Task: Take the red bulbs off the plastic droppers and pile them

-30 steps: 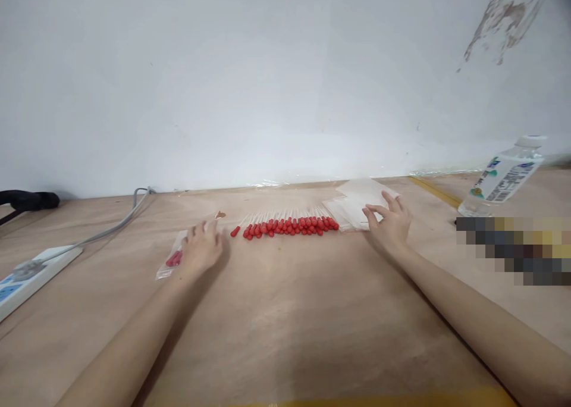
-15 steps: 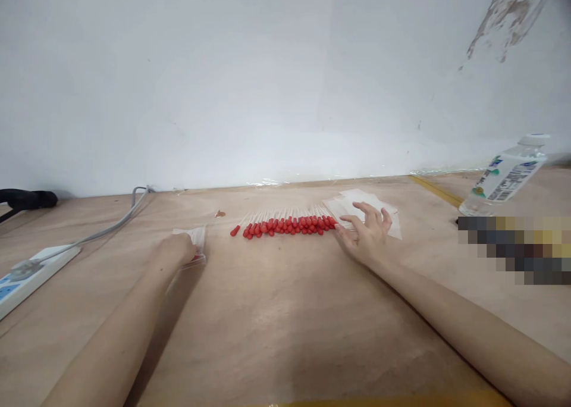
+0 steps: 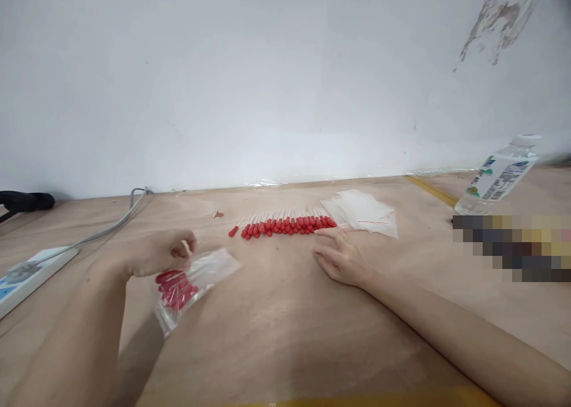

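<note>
My left hand (image 3: pixel 172 253), fingers curled, pinches a clear plastic bag (image 3: pixel 225 262) at the left. Several red pieces (image 3: pixel 178 291) show through the bag, which hangs tilted over the table. At the middle lies a row of droppers (image 3: pixel 289 224) with red bulbs toward me and thin whitish stems toward the wall. My right hand (image 3: pixel 339 255) rests at the right end of this row, fingers stretched leftward and slightly apart, fingertips just below the bulbs. I see nothing in it. Flat clear bags (image 3: pixel 370 210) lie in a stack behind that hand.
A white power strip (image 3: pixel 40 270) with a grey cable (image 3: pixel 113 225) lies at the left, near a black object (image 3: pixel 31 202). A plastic bottle (image 3: pixel 499 178) stands at the right beside a blurred patch. The white wall (image 3: pixel 267 85) bounds the table's back.
My left hand has raised and turned the bag, whose red contents now show plainly. My right hand has moved left and down from the stack of bags, its fingers drawn closer together.
</note>
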A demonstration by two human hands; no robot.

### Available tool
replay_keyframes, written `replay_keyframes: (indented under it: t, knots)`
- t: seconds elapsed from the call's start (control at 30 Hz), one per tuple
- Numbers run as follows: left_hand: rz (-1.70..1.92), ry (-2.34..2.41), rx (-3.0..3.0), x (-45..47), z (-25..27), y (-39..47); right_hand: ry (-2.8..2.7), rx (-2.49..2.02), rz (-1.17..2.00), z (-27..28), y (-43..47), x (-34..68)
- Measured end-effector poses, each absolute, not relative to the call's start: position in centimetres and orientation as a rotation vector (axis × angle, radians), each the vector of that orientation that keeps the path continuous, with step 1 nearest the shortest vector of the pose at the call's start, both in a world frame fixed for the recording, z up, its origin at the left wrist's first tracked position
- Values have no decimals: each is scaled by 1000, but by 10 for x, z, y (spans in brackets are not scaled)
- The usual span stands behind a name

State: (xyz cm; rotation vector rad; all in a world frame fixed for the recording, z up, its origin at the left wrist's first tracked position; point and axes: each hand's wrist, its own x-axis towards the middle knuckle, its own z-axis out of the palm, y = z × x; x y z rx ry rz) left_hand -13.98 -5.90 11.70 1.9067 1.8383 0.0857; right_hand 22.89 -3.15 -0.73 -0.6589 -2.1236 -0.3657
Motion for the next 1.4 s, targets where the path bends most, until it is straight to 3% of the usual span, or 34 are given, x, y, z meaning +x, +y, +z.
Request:
replay_keyframes:
  t: [0.1,0.23,0.4,0.53,0.7,0.93,1.4]
  knots:
    - [22,1407,2004,-103,115,-64,-2164,-638,-279,-8,-36,228]
    - [172,1274,2096,-47,86,-57,-2209,-603,-187,-8,-44,222]
    - [752,1242,2420,-5,38,-54,-2271,-503,-73,-4,-56,208]
    - [958,1409,2350,-6,18,-52,-2363,-509,3,-3,-60,199]
    - [798,1628,1925,-26,16,-44,-2464,-731,142,-5,-53,204]
    - [727,1370,1262,-13,24,-46,-2467,-862,217,3,-37,223]
    - [766,1306,1133,3,24,-42,-2443,-910,77,13,-36,227]
